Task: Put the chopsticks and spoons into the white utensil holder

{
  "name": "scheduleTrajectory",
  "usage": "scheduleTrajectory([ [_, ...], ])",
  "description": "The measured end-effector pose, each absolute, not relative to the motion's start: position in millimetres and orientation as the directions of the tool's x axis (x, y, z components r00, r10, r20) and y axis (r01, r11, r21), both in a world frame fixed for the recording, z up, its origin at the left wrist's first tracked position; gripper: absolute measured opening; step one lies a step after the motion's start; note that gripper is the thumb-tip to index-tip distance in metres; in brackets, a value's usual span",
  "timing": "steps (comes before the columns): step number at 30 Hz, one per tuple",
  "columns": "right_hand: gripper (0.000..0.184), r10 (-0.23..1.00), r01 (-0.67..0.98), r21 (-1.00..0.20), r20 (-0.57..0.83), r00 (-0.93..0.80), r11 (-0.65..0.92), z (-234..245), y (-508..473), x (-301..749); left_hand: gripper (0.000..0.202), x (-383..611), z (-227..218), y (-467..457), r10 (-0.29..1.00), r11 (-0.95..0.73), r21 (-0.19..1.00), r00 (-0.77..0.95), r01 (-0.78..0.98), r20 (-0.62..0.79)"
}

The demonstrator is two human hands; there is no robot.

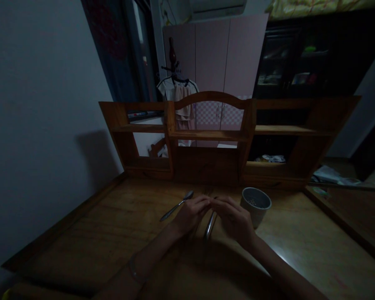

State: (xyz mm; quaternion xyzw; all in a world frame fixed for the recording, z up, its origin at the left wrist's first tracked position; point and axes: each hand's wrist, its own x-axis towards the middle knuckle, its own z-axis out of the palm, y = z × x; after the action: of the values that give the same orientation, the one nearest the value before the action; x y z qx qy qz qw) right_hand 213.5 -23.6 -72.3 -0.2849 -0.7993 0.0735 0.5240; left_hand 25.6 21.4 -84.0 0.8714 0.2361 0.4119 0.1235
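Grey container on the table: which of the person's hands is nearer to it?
Right. The right hand is just left of the grey container; the left hand is farther left.

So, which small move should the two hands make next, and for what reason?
Perhaps ease the right hand slightly away from the left hand: the two meet over the far end of the metal handle and hide it, so whether they hold it is unclear.

A pink wardrobe and a dark cabinet stand, dimly lit, behind wooden shelves.
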Motion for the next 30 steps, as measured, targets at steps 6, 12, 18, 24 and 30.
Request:
scheduleTrajectory([
  [6, 0.036, 0.544, 0.416, -0.404, 0.780, -0.309, 0.815, -72.7, -25.8, 213.7, 0.028, 24.8, -83.5, 20.1, 0.527, -0.849, 0.434, 0.553, 0.303, 0.645],
  [12, 0.036, 0.519, 0.397, -0.383, 0.791, -0.325, 0.834, -70.8, -26.5, 213.2, 0.029, 24.8, -87.0, 21.9, 0.530, -0.847, 0.434, 0.543, 0.305, 0.652],
  [18, 0.035, 0.534, 0.406, -0.394, 0.779, -0.329, 0.824, -73.4, -26.0, 214.5, 0.030, 24.2, -90.3, 22.8, 0.522, -0.853, 0.419, 0.544, 0.312, 0.658],
  [24, 0.033, 0.542, 0.414, -0.396, 0.772, -0.333, 0.819, -74.5, -25.3, 215.6, 0.031, 24.0, -88.3, 21.2, 0.526, -0.850, 0.420, 0.549, 0.318, 0.650],
  [30, 0.034, 0.533, 0.400, -0.396, 0.780, -0.327, 0.826, -72.5, -26.2, 215.2, 0.029, 24.6, -86.7, 20.8, 0.520, -0.854, 0.411, 0.552, 0.320, 0.651],
])
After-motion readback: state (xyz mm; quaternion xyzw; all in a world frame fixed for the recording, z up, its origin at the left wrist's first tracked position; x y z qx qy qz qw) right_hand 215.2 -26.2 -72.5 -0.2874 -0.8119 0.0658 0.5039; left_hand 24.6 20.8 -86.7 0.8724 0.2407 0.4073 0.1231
